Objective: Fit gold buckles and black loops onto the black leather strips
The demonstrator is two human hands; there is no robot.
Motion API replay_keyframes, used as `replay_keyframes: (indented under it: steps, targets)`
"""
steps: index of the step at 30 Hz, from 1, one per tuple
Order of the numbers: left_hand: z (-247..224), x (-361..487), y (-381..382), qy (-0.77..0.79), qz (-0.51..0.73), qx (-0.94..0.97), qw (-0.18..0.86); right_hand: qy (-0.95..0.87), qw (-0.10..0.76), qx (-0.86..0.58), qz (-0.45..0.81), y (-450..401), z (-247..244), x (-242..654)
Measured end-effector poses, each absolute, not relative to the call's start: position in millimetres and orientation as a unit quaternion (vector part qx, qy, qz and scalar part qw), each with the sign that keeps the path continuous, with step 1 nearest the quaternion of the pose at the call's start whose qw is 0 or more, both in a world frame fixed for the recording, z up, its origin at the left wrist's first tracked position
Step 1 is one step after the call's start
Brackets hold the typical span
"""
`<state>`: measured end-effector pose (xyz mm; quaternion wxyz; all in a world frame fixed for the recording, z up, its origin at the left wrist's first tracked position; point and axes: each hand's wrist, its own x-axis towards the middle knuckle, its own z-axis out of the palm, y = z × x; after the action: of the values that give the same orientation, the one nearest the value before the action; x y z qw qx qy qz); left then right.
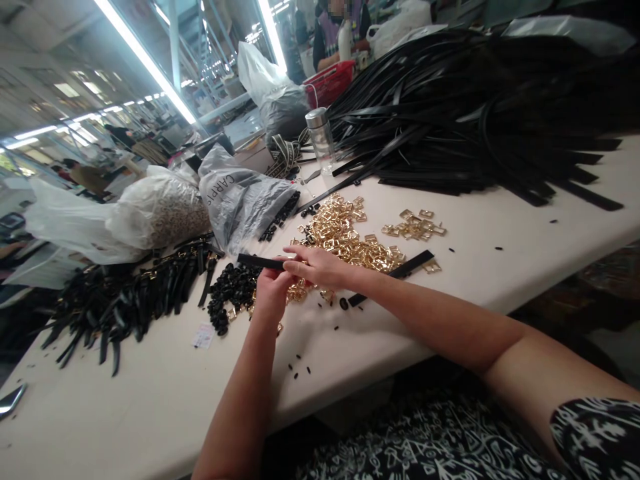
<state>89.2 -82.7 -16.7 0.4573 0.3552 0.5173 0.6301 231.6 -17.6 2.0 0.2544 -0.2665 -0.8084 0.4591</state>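
Observation:
A short flat black strap (260,262) is in my hands, its free end pointing left. My left hand (274,287) is closed around it from below. My right hand (320,268) reaches across from the right, its fingers pressed on the strap's near end and partly hiding it. Just behind my hands lies a heap of gold metal buckles (345,230). A pile of small black loops (231,290) sits left of my left hand. Under my right forearm another black strap (413,264) lies on the table.
Finished-looking straps with gold buckles (135,300) spread at left, before plastic bags (245,200). A glass bottle (323,143) stands behind the buckles. Long black straps (450,113) fill the back right of the white table (165,413). A phone (11,401) lies far left.

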Motion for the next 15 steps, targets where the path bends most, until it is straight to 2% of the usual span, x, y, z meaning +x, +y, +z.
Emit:
replay_keyframes:
  steps: [5, 9, 15]
  targets:
    - [-11.5, 65.8, -84.3, 0.508, 0.678, 0.276, 0.454, -0.749, 0.230, -0.267, 0.561, -15.5, 4.2, 230.8]
    - [-8.8, 62.7, -85.6, 0.508, 0.684, 0.281, 0.442, -0.700, 0.247, -0.264, 0.616, -17.1, 2.2, 228.3]
    - [-11.1, 69.7, -87.0, 0.506, 0.676, 0.300, 0.443, -0.685, 0.264, -0.280, 0.619, -18.0, -2.2, 224.8]
